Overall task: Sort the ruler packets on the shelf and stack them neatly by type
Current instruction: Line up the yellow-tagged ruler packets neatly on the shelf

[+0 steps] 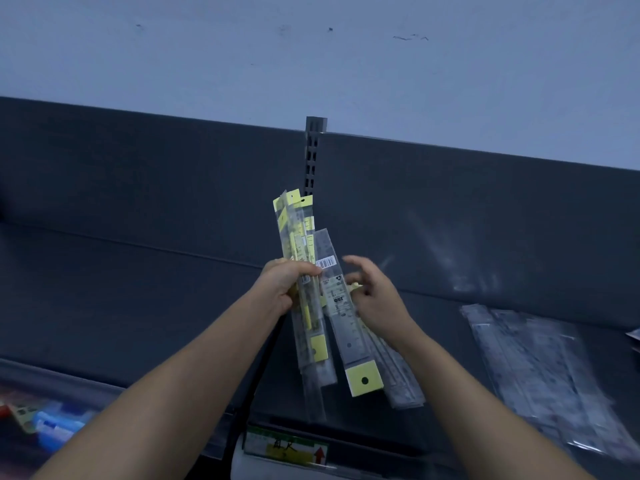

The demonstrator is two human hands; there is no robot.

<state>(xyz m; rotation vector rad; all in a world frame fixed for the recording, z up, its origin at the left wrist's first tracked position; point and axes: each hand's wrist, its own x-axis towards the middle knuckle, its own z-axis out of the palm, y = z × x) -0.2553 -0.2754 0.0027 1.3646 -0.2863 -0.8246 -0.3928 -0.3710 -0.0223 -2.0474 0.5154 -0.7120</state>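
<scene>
Above shelf (pixel 138 278), left hand (pixel 289 284) gripping ruler packets (pixel 301 237)

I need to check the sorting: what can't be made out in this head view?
Head view:
Bunch of ruler packets in left hand: overlapping, count and print unreadable.
Grip of right hand: fingers partly behind a packet, unclear.
Pile of clear packets on shelf: blurred, cut by right edge.

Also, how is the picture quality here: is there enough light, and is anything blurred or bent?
Head view: dim, bluish light; the ruler packets in the left hand look fairly sharp, the right hand slightly smeared; the clear packets lying at right are blurred, with pale glare streaks above them.
</scene>
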